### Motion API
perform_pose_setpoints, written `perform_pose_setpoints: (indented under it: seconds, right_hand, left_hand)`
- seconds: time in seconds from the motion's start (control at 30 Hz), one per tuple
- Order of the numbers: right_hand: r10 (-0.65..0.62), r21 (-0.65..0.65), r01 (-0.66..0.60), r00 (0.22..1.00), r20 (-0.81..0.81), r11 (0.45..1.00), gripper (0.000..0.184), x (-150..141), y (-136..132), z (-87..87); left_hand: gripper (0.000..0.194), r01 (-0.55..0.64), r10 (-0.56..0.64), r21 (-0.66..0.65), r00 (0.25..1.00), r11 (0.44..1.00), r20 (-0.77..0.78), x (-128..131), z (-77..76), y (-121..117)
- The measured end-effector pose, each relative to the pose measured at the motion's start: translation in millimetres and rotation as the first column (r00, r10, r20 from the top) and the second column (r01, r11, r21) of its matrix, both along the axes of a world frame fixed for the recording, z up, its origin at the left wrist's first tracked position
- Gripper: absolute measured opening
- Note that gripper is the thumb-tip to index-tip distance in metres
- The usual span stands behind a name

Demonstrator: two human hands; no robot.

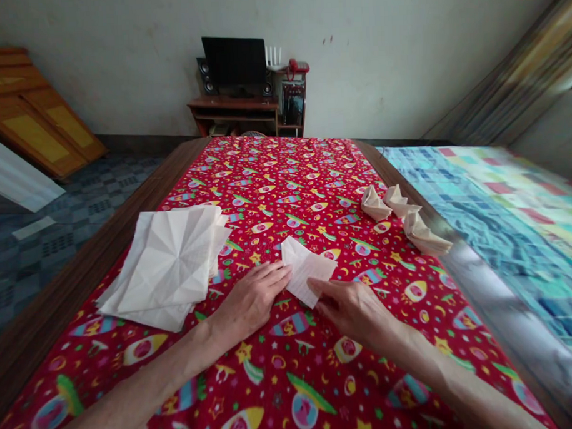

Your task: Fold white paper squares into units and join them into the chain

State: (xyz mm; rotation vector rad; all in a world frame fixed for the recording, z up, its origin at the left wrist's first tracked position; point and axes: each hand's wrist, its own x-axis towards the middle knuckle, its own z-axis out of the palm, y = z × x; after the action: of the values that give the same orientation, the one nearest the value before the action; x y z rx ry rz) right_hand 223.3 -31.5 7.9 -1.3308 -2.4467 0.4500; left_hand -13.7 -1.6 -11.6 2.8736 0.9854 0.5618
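Observation:
A small folded sheet of white lined paper (pixel 305 268) lies on the red patterned cloth (pixel 285 205) between my hands. My left hand (pixel 257 295) rests flat, its fingers stretched out and the tips at the paper's left edge. At the lower right corner of the paper, my right hand (pixel 349 305) pinches it between thumb and forefinger. Left of my hands sits a pile of creased paper sheets (pixel 175 259), the top one marked with folds running out from its centre.
Three folded paper shapes (pixel 420 233) stand near the cloth's right edge. Beyond the far end are a desk (pixel 235 103) with a monitor (pixel 235 63) and a red telephone (pixel 297 66). A bed with a checked cover (pixel 491 188) adjoins the right side.

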Motion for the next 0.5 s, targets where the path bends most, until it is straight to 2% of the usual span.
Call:
perform_pose_setpoints:
  seconds: [0.07, 0.13, 0.27, 0.4, 0.5]
  right_hand:
    - [-0.058, 0.164, 0.029, 0.983, 0.176, 0.986, 0.024, 4.7, -3.1, 4.1]
    - [-0.086, 0.277, 0.005, 0.956, 0.281, 0.961, 0.024, 5.9, -7.0, 7.7]
    - [-0.022, 0.343, -0.114, 0.93, 0.367, 0.932, 0.027, -1.1, -7.3, 13.5]
    - [0.103, 0.347, -0.203, 0.953, 0.286, 0.916, 0.017, -5.1, 6.0, 11.0]
    - [0.208, 0.262, -0.214, 0.977, 0.051, 0.941, 0.015, -2.8, 18.0, 1.8]
  left_hand:
    - [0.049, -0.004, 0.004, -0.003, 1.0, 1.0, 0.004, 0.5, -1.0, -0.3]
    - [0.047, -0.009, 0.009, -0.009, 1.0, 1.0, 0.01, 1.0, -2.0, -1.4]
    - [0.046, -0.009, 0.01, -0.038, 0.999, 0.999, 0.032, 1.1, -3.1, -2.3]
    - [0.046, -0.001, 0.004, -0.043, 0.998, 0.999, 0.066, 0.9, -3.2, -2.1]
    - [0.047, -0.014, 0.017, -0.033, 0.996, 0.999, 0.083, 0.9, -4.0, -2.2]
